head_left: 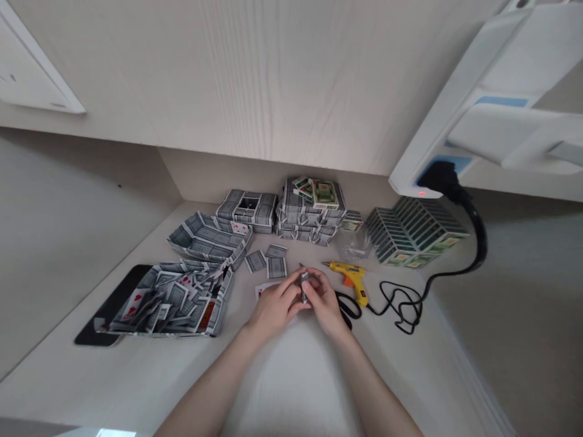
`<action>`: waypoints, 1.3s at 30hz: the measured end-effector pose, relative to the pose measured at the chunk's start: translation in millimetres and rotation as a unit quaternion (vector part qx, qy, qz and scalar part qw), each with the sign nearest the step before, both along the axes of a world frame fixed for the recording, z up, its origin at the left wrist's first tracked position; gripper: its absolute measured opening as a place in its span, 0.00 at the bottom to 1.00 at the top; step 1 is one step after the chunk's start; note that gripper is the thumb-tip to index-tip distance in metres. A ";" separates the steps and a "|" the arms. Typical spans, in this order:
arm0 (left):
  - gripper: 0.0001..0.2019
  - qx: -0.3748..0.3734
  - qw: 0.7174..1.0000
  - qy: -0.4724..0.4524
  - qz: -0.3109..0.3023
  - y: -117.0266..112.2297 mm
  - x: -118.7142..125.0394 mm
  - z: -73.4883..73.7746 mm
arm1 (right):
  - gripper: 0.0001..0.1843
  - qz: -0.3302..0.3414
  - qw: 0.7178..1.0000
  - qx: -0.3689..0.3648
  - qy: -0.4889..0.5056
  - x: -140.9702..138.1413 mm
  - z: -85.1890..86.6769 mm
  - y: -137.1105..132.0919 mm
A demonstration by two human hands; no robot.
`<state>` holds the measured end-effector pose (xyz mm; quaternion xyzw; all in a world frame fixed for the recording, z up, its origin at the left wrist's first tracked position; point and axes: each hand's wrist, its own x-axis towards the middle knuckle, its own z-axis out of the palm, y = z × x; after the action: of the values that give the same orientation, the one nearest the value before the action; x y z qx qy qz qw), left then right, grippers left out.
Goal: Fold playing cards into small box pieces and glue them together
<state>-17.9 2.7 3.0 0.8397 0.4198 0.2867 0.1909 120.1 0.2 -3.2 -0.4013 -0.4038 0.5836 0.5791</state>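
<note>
My left hand (277, 307) and my right hand (324, 298) meet over the middle of the white desk (291, 376). Together they pinch a small folded playing card piece (304, 286) held upright between the fingertips. Both hands have their fingers closed on it. Loose cards (268, 262) lie flat just beyond the hands. A yellow glue gun (351, 278) rests to the right of my right hand. Black scissors (348, 311) lie partly under my right wrist.
A card-built tray (175, 300) full of loose cards sits at left on a dark pad (102, 321). More card boxes (207, 238) and stacks (310, 215) stand at the back. Packs of cards (414, 233) are at right. A black cord (403, 303) runs to a socket (444, 176).
</note>
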 end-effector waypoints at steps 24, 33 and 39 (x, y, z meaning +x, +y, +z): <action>0.21 -0.468 0.797 -0.382 -0.004 15.7 -5.1 5.8 | 0.32 -0.065 0.944 0.213 -0.241 0.7 -3.3 -10.2; 0.30 -0.264 0.899 -0.339 0.082 27.3 -10.2 -11.9 | 0.20 -0.088 0.995 -0.008 -0.038 8.4 -9.6 3.7; 0.28 -0.104 0.982 -0.154 0.038 21.0 -10.1 -15.6 | 0.21 -0.086 0.993 -0.045 -0.070 8.2 -15.3 8.4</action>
<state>-28.0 23.7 -12.6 0.7445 0.4447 0.3743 0.3285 128.3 8.6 -18.5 -0.4995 -0.3807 0.5201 0.5788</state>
